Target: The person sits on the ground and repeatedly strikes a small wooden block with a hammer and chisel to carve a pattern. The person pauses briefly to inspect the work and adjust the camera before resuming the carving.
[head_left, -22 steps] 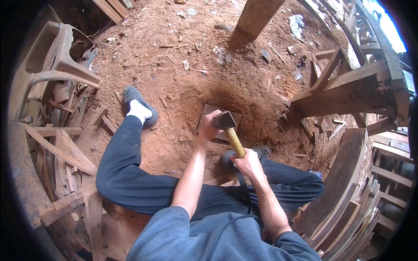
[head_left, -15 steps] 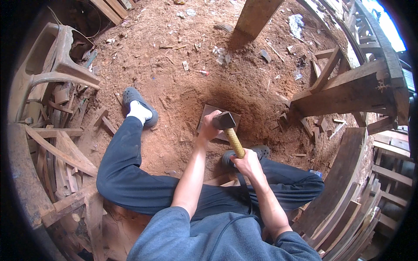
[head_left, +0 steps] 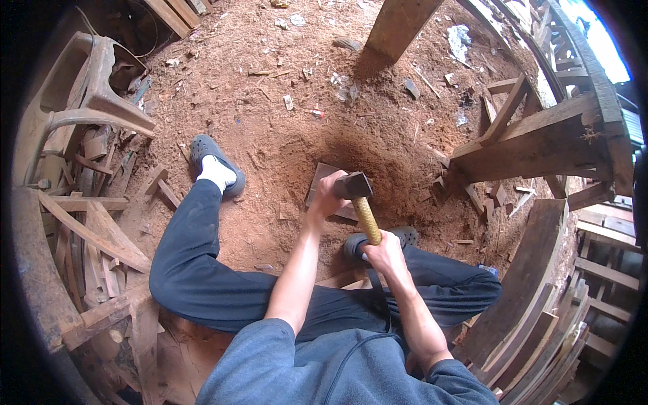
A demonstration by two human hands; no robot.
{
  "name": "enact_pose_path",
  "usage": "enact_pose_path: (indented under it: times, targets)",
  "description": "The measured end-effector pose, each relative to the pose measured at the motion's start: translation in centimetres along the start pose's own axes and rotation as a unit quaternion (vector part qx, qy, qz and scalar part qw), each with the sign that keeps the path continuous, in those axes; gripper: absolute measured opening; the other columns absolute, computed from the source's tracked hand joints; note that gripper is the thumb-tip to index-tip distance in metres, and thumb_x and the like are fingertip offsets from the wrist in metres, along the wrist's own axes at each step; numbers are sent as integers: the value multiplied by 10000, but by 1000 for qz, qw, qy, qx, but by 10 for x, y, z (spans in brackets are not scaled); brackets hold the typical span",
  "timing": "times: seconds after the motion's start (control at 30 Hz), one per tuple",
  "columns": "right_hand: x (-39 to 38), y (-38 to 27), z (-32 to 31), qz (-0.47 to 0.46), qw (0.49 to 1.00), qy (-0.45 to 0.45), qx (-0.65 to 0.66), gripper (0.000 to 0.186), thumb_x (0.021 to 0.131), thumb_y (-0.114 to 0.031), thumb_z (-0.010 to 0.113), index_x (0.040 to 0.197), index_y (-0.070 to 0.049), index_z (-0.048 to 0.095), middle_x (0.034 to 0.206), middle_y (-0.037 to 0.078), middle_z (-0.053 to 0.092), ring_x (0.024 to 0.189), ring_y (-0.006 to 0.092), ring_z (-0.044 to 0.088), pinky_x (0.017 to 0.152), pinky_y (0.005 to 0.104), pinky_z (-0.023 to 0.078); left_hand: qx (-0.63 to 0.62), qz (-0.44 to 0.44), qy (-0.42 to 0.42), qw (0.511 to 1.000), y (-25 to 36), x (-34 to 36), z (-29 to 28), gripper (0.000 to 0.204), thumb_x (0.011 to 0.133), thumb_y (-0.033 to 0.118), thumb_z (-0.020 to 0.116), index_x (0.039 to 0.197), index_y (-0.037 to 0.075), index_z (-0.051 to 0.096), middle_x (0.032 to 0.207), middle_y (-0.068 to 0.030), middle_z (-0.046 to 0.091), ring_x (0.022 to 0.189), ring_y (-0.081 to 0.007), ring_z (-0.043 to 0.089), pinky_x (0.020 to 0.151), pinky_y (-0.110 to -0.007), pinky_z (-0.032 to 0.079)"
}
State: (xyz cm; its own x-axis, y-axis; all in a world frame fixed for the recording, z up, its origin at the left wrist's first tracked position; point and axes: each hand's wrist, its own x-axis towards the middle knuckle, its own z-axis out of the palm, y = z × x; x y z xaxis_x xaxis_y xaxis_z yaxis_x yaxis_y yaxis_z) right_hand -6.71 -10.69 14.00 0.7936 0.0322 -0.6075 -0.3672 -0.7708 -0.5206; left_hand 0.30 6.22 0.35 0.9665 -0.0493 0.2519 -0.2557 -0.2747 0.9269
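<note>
My right hand [head_left: 385,250] is wrapped round the yellow-wrapped handle of a hammer [head_left: 366,217]. Its dark, blocky head is raised in front of me and overlaps my left hand [head_left: 329,192]. That left hand has its fingers curled above a flat wooden board [head_left: 324,174] lying on the ground between my legs. What the left fingers hold, if anything, is hidden by the hand itself and the hammer head. Behind the board the sawdust dips into a shaded hollow [head_left: 378,162].
Sawdust and wood scraps cover the ground [head_left: 270,148]. A worn plastic chair [head_left: 94,121] and offcuts stand at the left. At the right are a heavy timber frame [head_left: 533,145] and stacked curved planks [head_left: 520,283]. A wooden post [head_left: 398,27] rises at the far side.
The hammer head has shifted very slightly to the left and the handle's tilt has changed a little. My left hand stays above the board.
</note>
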Motion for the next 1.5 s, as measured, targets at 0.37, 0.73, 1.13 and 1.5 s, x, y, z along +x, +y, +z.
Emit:
enact_pose_path:
  times: [0.37,0.73,1.13,1.5]
  targets:
    - [-3,-5,-1,13,1000,-20,4,270,724,-168,589,901,24,658,812,274,658,843,416,656,768,451,504,-44,-26,-26,998,-3,-3,-6,271,651,-25,759,881,63,646,829,-34,661,758,-176,657,701,-312,528]
    - [-3,-7,-2,9,1000,-28,-5,269,729,-169,595,905,24,658,823,277,657,860,420,653,771,454,503,-5,-1,32,999,1,-4,-1,211,651,-59,710,799,56,612,778,-46,638,714,-203,644,667,-314,526]
    - [0,-3,-3,23,999,-30,12,263,717,-145,583,899,32,654,834,288,653,874,431,647,785,459,501,21,5,29,999,-1,-3,2,227,629,-36,716,805,57,607,771,-50,623,702,-230,637,664,-323,532]
    - [1,-2,-3,29,999,-32,-10,281,721,-172,591,915,22,655,848,282,658,898,418,649,797,455,506,1,-4,43,999,-9,-7,5,233,642,4,756,815,70,615,769,-45,629,690,-210,645,650,-320,534]
